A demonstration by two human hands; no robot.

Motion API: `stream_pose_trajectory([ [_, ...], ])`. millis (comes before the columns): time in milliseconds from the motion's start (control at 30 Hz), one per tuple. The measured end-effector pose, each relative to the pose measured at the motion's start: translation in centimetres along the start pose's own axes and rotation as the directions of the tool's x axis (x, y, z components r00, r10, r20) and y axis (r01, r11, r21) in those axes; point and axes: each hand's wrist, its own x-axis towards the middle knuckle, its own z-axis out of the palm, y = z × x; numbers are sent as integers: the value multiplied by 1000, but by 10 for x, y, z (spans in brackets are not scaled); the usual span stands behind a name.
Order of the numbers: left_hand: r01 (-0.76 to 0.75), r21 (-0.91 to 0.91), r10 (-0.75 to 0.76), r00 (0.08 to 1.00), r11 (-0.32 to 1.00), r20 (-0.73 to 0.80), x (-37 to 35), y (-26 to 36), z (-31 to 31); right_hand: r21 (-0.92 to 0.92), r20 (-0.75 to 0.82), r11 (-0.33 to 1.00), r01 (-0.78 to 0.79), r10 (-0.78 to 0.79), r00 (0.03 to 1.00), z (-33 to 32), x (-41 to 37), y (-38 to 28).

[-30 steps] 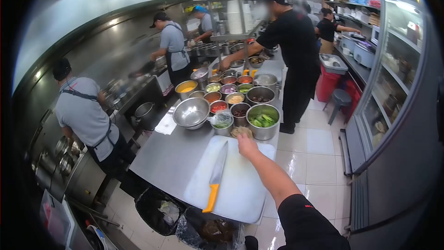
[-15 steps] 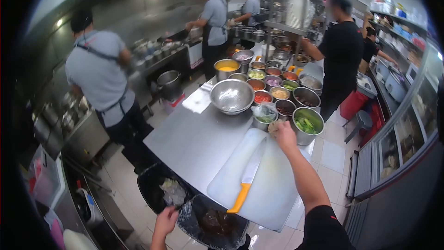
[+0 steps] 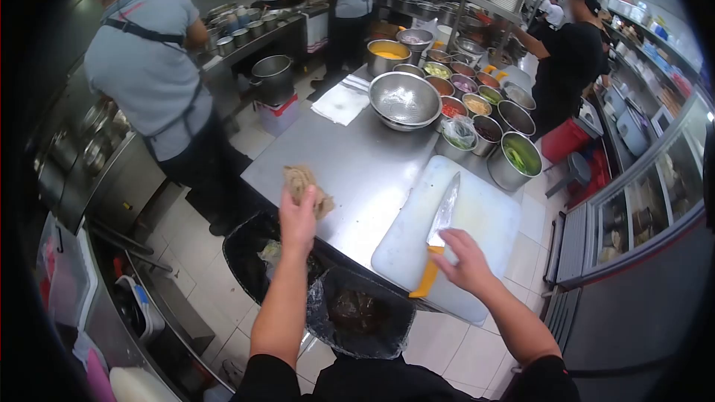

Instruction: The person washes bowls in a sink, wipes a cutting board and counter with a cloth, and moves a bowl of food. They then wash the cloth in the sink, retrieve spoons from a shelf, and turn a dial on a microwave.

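Observation:
My left hand (image 3: pixel 298 216) is closed around a crumpled brown cloth (image 3: pixel 302 182), held up over the near left edge of the steel table (image 3: pixel 298 152). My right hand (image 3: pixel 468 262) is over a white cutting board (image 3: pixel 491 216), with its fingers apart beside the yellow handle (image 3: pixel 426 275) of a large kitchen knife. The knife's blade (image 3: pixel 447 205) lies flat on the board, pointing away from me. Whether my fingertips touch the handle is hard to tell. A steel pot of green vegetables (image 3: pixel 515 162) stands just past the board.
Steel mixing bowls (image 3: pixel 404 100) and several ingredient containers (image 3: pixel 477 106) fill the table's far side, near a white cloth (image 3: pixel 341 104). Black lined bins (image 3: pixel 361 350) stand below the near edge. One co-worker (image 3: pixel 153 74) stands at left, another (image 3: pixel 570 52) at the far right.
The brown cloth has passed from my right hand to my left, which rose from above the bins. My right hand moved back from the containers to the knife handle. The view shifted.

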Motion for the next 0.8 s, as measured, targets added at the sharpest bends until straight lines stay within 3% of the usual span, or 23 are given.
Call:
stream_pose_trajectory([
  [33, -22, 177, 15, 999, 984, 41, 7, 9, -12, -113, -39, 988, -106, 102, 994, 3, -30, 22],
  [67, -166, 405, 138, 986, 899, 98, 17, 6, -23, -218, -88, 953, -208, 193, 977, 7, -60, 39],
  [133, -418, 740, 327, 903, 527, 278, 32, -7, -41, -281, -79, 871, -402, 397, 914, 12, -105, 52],
  [233, -254, 966, -62, 965, 44, 256, 53, -56, -36, -355, -51, 861, -365, 372, 927, 30, -133, 50],
  [367, -238, 971, -11, 971, 36, 239, 117, -94, -36, -390, -53, 791, -471, 491, 869, 36, -120, 31],
  [467, -156, 986, 179, 974, 64, 142, 195, -118, -35, -403, -45, 788, -465, 490, 870, 36, -122, 33],
  [567, -134, 991, 289, 947, -33, 137, 252, -123, -14, -422, -22, 774, -472, 511, 859, 34, -118, 32],
  [667, -181, 983, 414, 896, 6, 163, 278, -137, 18, -419, -17, 777, -469, 510, 860, 34, -118, 33],
  [733, -398, 891, 366, 813, -219, 453, 279, -163, 42, -415, -20, 780, -469, 507, 862, 35, -119, 32],
  [800, -612, 791, 351, 741, 5, 572, 247, -188, 78, -409, -27, 781, -472, 507, 862, 35, -116, 33],
])
